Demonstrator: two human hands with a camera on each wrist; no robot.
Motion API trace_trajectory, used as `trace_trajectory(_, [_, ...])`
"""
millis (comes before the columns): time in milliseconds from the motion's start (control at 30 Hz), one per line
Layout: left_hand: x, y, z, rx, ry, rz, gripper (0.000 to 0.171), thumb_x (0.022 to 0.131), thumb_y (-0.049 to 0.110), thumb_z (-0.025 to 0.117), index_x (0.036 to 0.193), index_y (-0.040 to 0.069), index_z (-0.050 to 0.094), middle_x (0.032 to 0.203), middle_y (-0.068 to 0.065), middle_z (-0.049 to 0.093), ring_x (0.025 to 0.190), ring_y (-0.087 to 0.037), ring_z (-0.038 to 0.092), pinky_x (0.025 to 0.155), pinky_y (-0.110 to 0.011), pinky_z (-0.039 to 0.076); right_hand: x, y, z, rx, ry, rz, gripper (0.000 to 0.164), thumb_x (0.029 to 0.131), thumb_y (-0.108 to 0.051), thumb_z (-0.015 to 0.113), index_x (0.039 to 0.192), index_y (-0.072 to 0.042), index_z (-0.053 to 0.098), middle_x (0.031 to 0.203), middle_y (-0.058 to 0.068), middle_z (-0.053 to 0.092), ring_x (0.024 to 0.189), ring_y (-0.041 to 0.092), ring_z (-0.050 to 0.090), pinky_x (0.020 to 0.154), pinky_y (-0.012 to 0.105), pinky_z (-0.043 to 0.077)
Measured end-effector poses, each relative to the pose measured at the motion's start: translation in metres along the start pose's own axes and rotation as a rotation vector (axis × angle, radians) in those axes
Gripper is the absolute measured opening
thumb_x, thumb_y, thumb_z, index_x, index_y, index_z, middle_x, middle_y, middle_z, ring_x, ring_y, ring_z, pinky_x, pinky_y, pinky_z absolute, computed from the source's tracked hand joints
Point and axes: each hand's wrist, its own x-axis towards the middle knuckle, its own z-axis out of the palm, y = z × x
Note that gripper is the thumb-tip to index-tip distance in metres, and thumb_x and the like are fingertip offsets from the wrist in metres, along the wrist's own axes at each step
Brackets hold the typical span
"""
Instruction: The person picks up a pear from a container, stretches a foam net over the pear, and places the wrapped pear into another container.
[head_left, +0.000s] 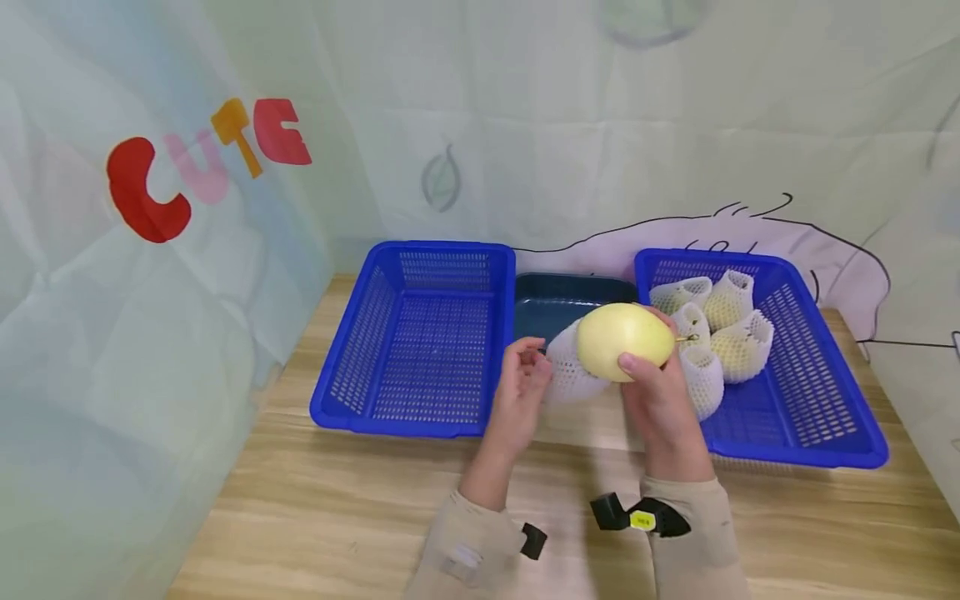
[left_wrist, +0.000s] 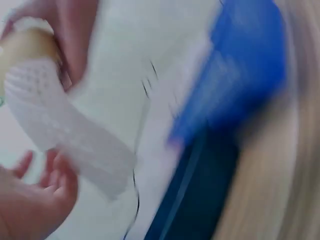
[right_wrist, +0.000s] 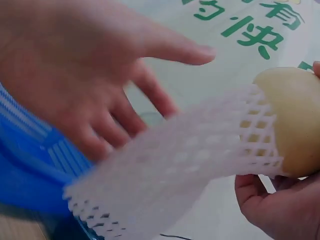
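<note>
In the head view, my right hand (head_left: 660,396) grips a pale yellow pear (head_left: 626,337), thumb over its near side and stem pointing right. A white foam net sleeve (head_left: 573,375) covers only the pear's left end. Most of the net (right_wrist: 165,155) hangs past the fruit as a loose tube in the right wrist view. There, my left hand (right_wrist: 95,75) has its thumb and fingers spread, fingertips right at the net. The left wrist view shows that hand (left_wrist: 42,192) below the net (left_wrist: 75,130), fingers loosely bent, with motion blur.
A blue basket (head_left: 412,429) stands on the left of the wooden table (head_left: 337,517). Another blue basket (head_left: 802,457) on the right holds several pears in foam nets (head_left: 738,346). Between them sits a dark teal tray (head_left: 573,287), partly behind my hands. Printed cloth hangs behind.
</note>
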Motion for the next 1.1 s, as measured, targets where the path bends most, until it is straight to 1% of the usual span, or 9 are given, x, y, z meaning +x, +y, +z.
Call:
trace_trajectory(67, [0.002, 0.013, 0.010, -0.236, -0.033, -0.133, 0.056, 0.094, 0.045, 0.047, 0.124, -0.002, 0.039, 0.103, -0.009, 0.051, 0.091, -0.014, 0.051, 0.071, -0.026, 0.046, 0.000, 0.000, 0.001, 0.020, -0.036, 0.013, 0.053, 0.072, 0.011, 0.056, 0.118, -0.010, 0.042, 0.112, 0.008, 0.052, 0.096, 0.018, 0.054, 0.079, 0.027, 0.048])
trace_trajectory(167, [0.002, 0.023, 0.022, -0.481, 0.018, -0.267, 0.037, 0.096, 0.027, 0.050, 0.118, -0.003, 0.045, 0.103, -0.003, 0.056, 0.092, -0.012, 0.055, 0.073, -0.027, 0.049, -0.002, -0.002, 0.001, -0.003, -0.077, 0.042, 0.059, 0.069, 0.012, 0.055, 0.121, -0.012, 0.040, 0.117, 0.009, 0.049, 0.101, 0.019, 0.052, 0.082, 0.028, 0.047])
trace_trajectory(300, [0.002, 0.027, 0.026, -0.576, 0.151, -0.315, 0.012, 0.093, 0.004, 0.051, 0.102, 0.001, 0.058, 0.092, -0.001, 0.062, 0.085, -0.013, 0.059, 0.072, -0.027, 0.051, -0.005, -0.006, -0.003, -0.023, -0.163, 0.045, 0.066, 0.065, 0.017, 0.057, 0.122, -0.013, 0.040, 0.121, 0.010, 0.047, 0.107, 0.023, 0.049, 0.087, 0.031, 0.044])
trace_trajectory(500, [0.002, 0.028, 0.021, -0.384, 0.256, -0.266, 0.014, 0.092, 0.000, 0.052, 0.096, -0.013, 0.057, 0.080, -0.001, 0.062, 0.072, -0.009, 0.060, 0.063, -0.023, 0.052, -0.009, -0.018, -0.008, -0.365, -0.302, 0.120, 0.074, 0.068, 0.010, 0.071, 0.126, -0.019, 0.036, 0.131, 0.008, 0.039, 0.114, 0.024, 0.044, 0.088, 0.032, 0.045])
trace_trajectory(733, [0.003, 0.037, 0.010, -0.143, 0.278, -0.105, 0.016, 0.092, 0.001, 0.052, 0.096, -0.014, 0.054, 0.082, -0.004, 0.055, 0.074, -0.007, 0.052, 0.068, -0.018, 0.046, -0.013, -0.016, -0.009, -0.840, -0.251, 0.156, 0.078, 0.065, 0.011, 0.075, 0.126, -0.010, 0.032, 0.126, 0.007, 0.036, 0.109, 0.025, 0.041, 0.085, 0.035, 0.042])
trace_trajectory(833, [0.002, 0.046, 0.007, -0.063, 0.201, -0.056, 0.014, 0.093, 0.001, 0.052, 0.095, -0.012, 0.054, 0.083, -0.009, 0.054, 0.075, -0.009, 0.051, 0.069, -0.019, 0.045, -0.013, -0.010, -0.008, -0.930, -0.252, 0.132, 0.079, 0.062, 0.010, 0.078, 0.125, -0.006, 0.033, 0.126, 0.010, 0.038, 0.106, 0.026, 0.041, 0.083, 0.039, 0.040])
trace_trajectory(967, [-0.001, 0.051, 0.000, 0.069, 0.020, 0.047, 0.026, 0.094, 0.019, 0.054, 0.099, -0.006, 0.057, 0.090, -0.013, 0.058, 0.081, -0.015, 0.055, 0.074, -0.028, 0.049, -0.014, -0.006, -0.007, -0.967, -0.250, 0.099, 0.079, 0.060, 0.008, 0.080, 0.124, -0.006, 0.035, 0.125, 0.009, 0.038, 0.104, 0.024, 0.042, 0.081, 0.036, 0.040])
trace_trajectory(1033, [-0.001, 0.050, -0.008, 0.159, -0.062, 0.122, 0.044, 0.089, 0.036, 0.058, 0.111, -0.002, 0.057, 0.107, -0.012, 0.058, 0.098, -0.017, 0.053, 0.085, -0.036, 0.046, -0.014, -0.009, -0.007, -0.908, -0.251, 0.091, 0.078, 0.061, 0.009, 0.079, 0.123, -0.006, 0.035, 0.124, 0.007, 0.039, 0.105, 0.024, 0.042, 0.082, 0.032, 0.041])
trace_trajectory(1100, [-0.002, 0.047, -0.017, 0.276, -0.146, 0.181, 0.071, 0.078, 0.053, 0.060, 0.127, 0.003, 0.050, 0.131, -0.008, 0.048, 0.121, -0.020, 0.040, 0.098, -0.046, 0.036, -0.015, -0.012, -0.007, -0.789, -0.263, 0.096, 0.074, 0.065, 0.008, 0.077, 0.124, -0.009, 0.036, 0.124, 0.006, 0.040, 0.106, 0.023, 0.043, 0.082, 0.029, 0.042])
